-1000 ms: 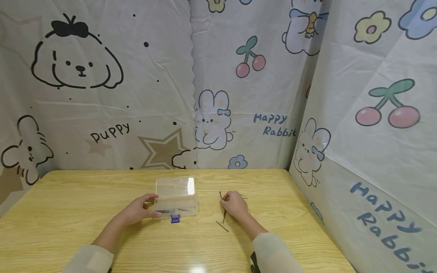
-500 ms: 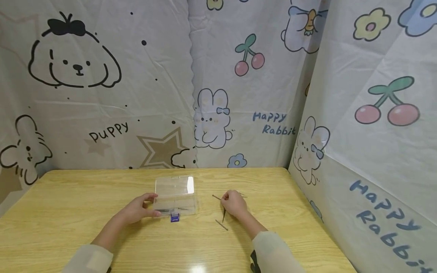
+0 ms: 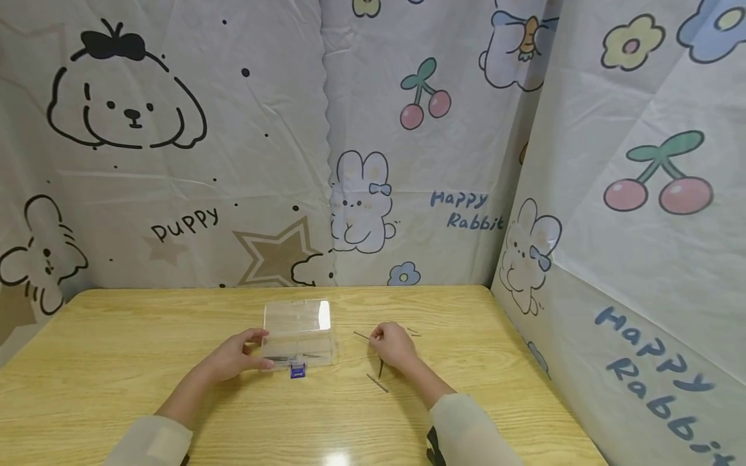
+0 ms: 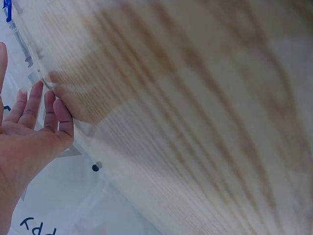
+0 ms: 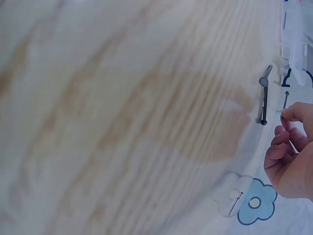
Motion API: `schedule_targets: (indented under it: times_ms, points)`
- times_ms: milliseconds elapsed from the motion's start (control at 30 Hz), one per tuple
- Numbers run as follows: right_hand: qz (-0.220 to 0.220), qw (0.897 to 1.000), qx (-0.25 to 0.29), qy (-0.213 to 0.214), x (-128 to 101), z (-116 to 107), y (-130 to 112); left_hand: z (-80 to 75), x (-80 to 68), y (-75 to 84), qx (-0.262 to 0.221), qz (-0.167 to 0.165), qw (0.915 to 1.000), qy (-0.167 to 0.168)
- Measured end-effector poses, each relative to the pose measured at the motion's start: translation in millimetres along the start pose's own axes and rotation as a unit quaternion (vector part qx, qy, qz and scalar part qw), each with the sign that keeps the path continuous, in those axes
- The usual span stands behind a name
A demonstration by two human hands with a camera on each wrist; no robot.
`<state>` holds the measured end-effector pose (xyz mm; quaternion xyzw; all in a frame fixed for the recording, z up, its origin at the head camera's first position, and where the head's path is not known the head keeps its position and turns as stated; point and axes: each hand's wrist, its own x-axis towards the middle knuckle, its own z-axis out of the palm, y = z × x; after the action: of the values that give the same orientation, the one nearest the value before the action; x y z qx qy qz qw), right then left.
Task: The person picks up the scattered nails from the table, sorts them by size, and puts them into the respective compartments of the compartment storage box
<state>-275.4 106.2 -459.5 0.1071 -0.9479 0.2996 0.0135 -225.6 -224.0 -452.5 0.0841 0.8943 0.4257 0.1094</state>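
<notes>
A clear plastic box [image 3: 332,353] stands on the table with its transparent lid [image 3: 294,317] raised at the back. Its front carries a blue latch [image 3: 298,371], and thin nails [image 3: 282,358] lie inside. My left hand [image 3: 235,356] holds the box's left side, thumb at the front corner and fingers further back. To the right of the box, my right hand [image 3: 395,346] pinches a nail [image 3: 361,335] between thumb and fingertip, its free end pointing left toward the box. The same nail [image 5: 286,99] sticks up from the fingertips in the right wrist view.
One loose nail [image 3: 377,383] lies on the wooden table [image 3: 175,317] in front of the right hand, with another [image 3: 381,370] just below that hand. Small nails [image 3: 414,332] rest beyond it. A printed cloth [image 3: 280,129] hangs behind the table and along its right side.
The nail in my right hand has swung from nearly upright to pointing left, and the right hand has shifted slightly left. My left hand stays at the box.
</notes>
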Motion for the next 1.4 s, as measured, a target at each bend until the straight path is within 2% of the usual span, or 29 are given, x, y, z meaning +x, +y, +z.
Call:
schedule_targets:
  times_ms: [733,1400]
  points:
    - [-0.014,1.0,0.001,-0.01,-3,1,-5,-1.1,-2.7,3.0,0.005,0.009,0.9999,-0.002]
    - [-0.039,0.999,0.016,-0.021,-5,2,-16,0.3,-0.4,0.7,0.008,-0.001,1.0,-0.003]
